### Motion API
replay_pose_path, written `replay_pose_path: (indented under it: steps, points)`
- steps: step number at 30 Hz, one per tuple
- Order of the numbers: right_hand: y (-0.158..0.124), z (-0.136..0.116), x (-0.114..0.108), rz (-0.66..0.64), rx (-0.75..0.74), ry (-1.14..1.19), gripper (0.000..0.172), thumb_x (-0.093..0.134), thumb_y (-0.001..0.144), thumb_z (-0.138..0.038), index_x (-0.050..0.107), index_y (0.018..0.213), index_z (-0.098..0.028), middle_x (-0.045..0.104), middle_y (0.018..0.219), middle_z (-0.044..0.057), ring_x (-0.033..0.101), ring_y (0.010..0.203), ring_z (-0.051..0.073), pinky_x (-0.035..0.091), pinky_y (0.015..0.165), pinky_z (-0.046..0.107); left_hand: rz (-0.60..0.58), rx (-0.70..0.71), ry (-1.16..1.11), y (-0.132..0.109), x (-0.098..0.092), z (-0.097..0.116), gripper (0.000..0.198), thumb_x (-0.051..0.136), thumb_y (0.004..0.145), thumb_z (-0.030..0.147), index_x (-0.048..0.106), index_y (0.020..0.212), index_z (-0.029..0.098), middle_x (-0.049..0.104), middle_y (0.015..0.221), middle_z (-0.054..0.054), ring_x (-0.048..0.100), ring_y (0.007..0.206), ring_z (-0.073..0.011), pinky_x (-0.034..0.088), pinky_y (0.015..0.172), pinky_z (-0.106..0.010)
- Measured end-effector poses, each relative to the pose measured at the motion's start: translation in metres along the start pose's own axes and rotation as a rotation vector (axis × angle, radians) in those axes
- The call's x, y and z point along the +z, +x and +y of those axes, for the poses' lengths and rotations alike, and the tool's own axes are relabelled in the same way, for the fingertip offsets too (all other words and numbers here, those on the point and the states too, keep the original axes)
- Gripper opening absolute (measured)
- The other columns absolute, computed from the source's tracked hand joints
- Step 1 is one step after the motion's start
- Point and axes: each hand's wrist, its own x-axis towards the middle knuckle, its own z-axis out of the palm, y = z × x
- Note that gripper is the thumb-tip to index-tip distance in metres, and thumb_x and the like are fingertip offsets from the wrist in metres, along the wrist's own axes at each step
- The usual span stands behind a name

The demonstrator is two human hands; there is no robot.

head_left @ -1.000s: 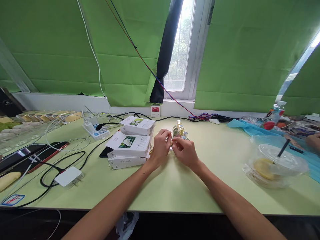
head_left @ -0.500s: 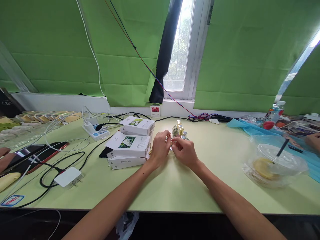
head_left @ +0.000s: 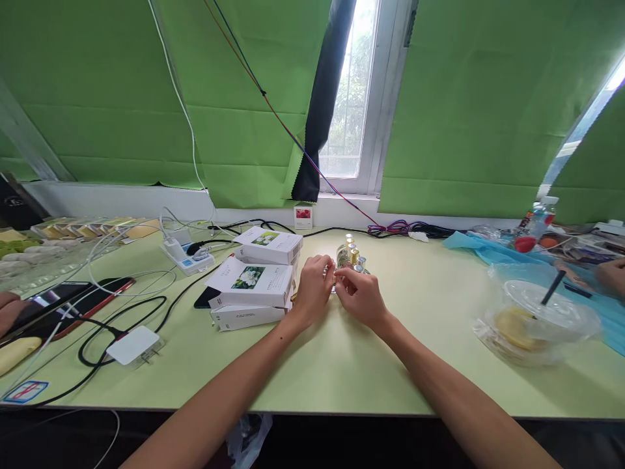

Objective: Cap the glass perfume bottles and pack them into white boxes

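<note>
My left hand (head_left: pixel 313 286) is closed, its fingers wrapped round a small glass bottle (head_left: pixel 334 285) that my fingers mostly cover. From the other side my right hand (head_left: pixel 362 296) is closed too, thumb and fingertips pinched against the same bottle. Just beyond my fingertips stand several small bottles (head_left: pixel 354 255) with gold and silver caps, close together in a row. Left of my left hand lies a stack of white flower-print boxes (head_left: pixel 263 286), the upper one with its flap open. A further white box (head_left: pixel 269 244) lies behind it.
On the left are a power strip (head_left: pixel 193 260), a white charger (head_left: pixel 134 346), loose cables and phones (head_left: pixel 92 303). A lidded cup in a plastic bag (head_left: pixel 537 326) stands at right, near a blue sheet (head_left: pixel 618 322). Other people's hands show at both edges.
</note>
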Motion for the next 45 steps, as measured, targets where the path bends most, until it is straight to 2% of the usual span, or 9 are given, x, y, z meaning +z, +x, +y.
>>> replay_pose_path:
  steps: [11, 19, 28, 36, 41, 45]
  points:
    - [0.0003, -0.0002, 0.0011, -0.014, 0.012, 0.002, 0.017, 0.054, 0.084, -0.018, 0.071, 0.083, -0.017, 0.056, 0.054, -0.004, 0.045, 0.045, 0.008, 0.038, 0.051, 0.021, 0.026, -0.005, -0.007, -0.0011, 0.0021, 0.0013, 0.021, 0.053, 0.094, 0.014, 0.054, 0.074, 0.02, 0.063, 0.08, -0.002, 0.055, 0.08, -0.019, 0.039, 0.07, -0.03]
    - [0.0004, -0.0011, 0.0008, -0.025, 0.021, -0.001, 0.018, 0.053, 0.084, -0.018, 0.071, 0.081, -0.017, 0.054, 0.053, -0.004, 0.043, 0.045, 0.008, 0.037, 0.052, 0.021, 0.023, 0.051, 0.004, -0.0031, 0.005, -0.0025, 0.018, 0.052, 0.092, 0.011, 0.054, 0.077, 0.02, 0.065, 0.086, -0.004, 0.054, 0.085, -0.0206, 0.04, 0.071, -0.031]
    - [0.0003, -0.0006, 0.0007, -0.01, 0.025, 0.011, 0.017, 0.053, 0.085, -0.019, 0.071, 0.085, -0.018, 0.056, 0.054, -0.004, 0.044, 0.045, 0.009, 0.039, 0.051, 0.021, 0.063, 0.033, 0.005, -0.002, 0.0046, -0.0017, 0.019, 0.056, 0.09, 0.012, 0.052, 0.073, 0.021, 0.062, 0.078, -0.002, 0.054, 0.079, -0.019, 0.04, 0.07, -0.03]
    - [0.0003, -0.0008, 0.0012, -0.014, 0.041, 0.012, 0.017, 0.054, 0.085, -0.02, 0.071, 0.084, -0.018, 0.053, 0.052, -0.005, 0.043, 0.045, 0.009, 0.038, 0.051, 0.022, 0.07, 0.021, 0.017, -0.0026, 0.0044, -0.0004, 0.016, 0.055, 0.091, 0.013, 0.055, 0.077, 0.021, 0.064, 0.08, -0.002, 0.056, 0.079, -0.0191, 0.04, 0.07, -0.031]
    - [0.0002, 0.0005, 0.0022, -0.023, 0.05, 0.01, 0.016, 0.054, 0.085, -0.02, 0.07, 0.083, -0.018, 0.052, 0.051, -0.005, 0.042, 0.045, 0.009, 0.037, 0.051, 0.022, 0.072, 0.017, -0.002, -0.0029, 0.0051, -0.0013, 0.011, 0.055, 0.093, 0.015, 0.061, 0.086, 0.021, 0.066, 0.085, -0.003, 0.057, 0.085, -0.0201, 0.041, 0.073, -0.031]
    - [0.0003, -0.0007, 0.0018, -0.031, 0.052, -0.002, 0.016, 0.053, 0.085, -0.021, 0.069, 0.082, -0.019, 0.051, 0.051, -0.006, 0.042, 0.045, 0.009, 0.037, 0.051, 0.021, 0.062, 0.025, 0.001, -0.0033, 0.0058, -0.0015, 0.016, 0.053, 0.092, 0.012, 0.056, 0.079, 0.02, 0.062, 0.083, -0.003, 0.055, 0.082, -0.019, 0.041, 0.071, -0.031]
